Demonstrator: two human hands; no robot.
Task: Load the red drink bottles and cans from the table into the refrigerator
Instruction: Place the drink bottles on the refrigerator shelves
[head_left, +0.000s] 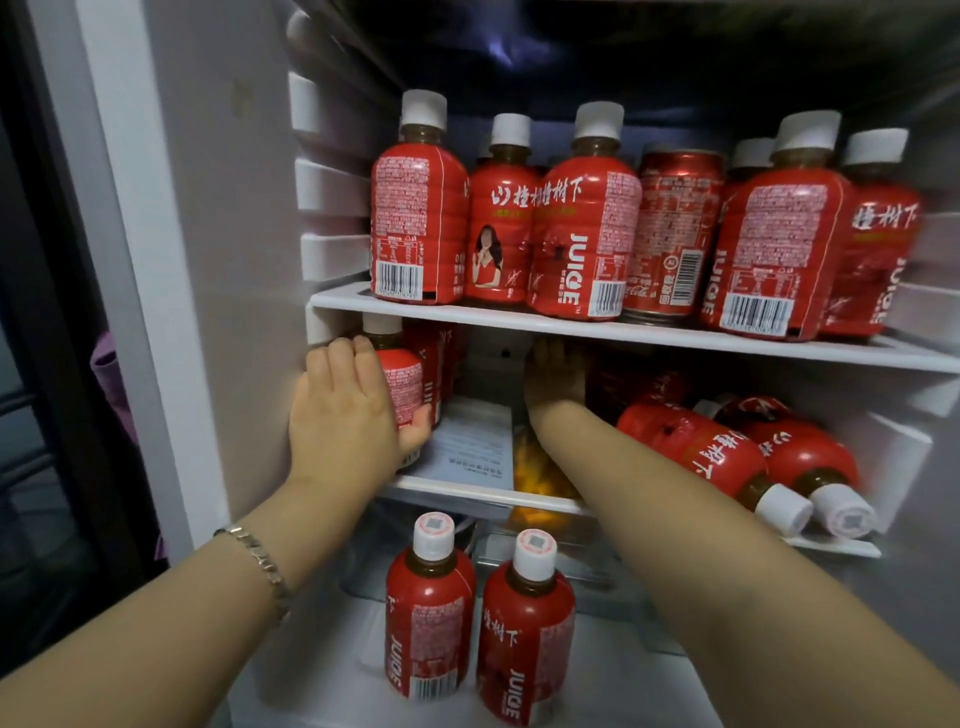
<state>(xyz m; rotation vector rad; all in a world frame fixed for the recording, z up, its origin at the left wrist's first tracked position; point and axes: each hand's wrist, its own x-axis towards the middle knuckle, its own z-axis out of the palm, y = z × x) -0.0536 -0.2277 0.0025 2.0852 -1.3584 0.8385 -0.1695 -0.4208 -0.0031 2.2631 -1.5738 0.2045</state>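
Clasping an upright red juice bottle (405, 384) in the left grip (345, 410), fingers over its shoulder and thumb round the front, at the far left of the middle shelf (457, 491), hard by the refrigerator wall (234, 260); wearing a metal bracelet (260, 564) on that wrist. Holding the right grip (556, 369) deep in the dim centre of the same shelf; cannot tell whether open or closed on anything. Between the arms on that shelf, a printed booklet (467, 447) and something yellow (540, 473), too unclear to name. Judging the loading well advanced: upper shelf (467, 312) packed from left to right with white-capped bottles (587, 223) standing upright and one Coca-Cola can (670, 234) among them; at the right of the middle shelf, toppled bottles (696, 447) on their sides, caps outward; lower down, two upright bottles (428, 618) near the front. No table in view, so unable to say how many drinks remain; probably left here only to settle the held bottle and perhaps right the fallen ones. Reading "JUICE" in white down the labels, large white Chinese characters ending 树下, barcodes and dense small print; Coca-Cola script low on the can, beside its barcode.
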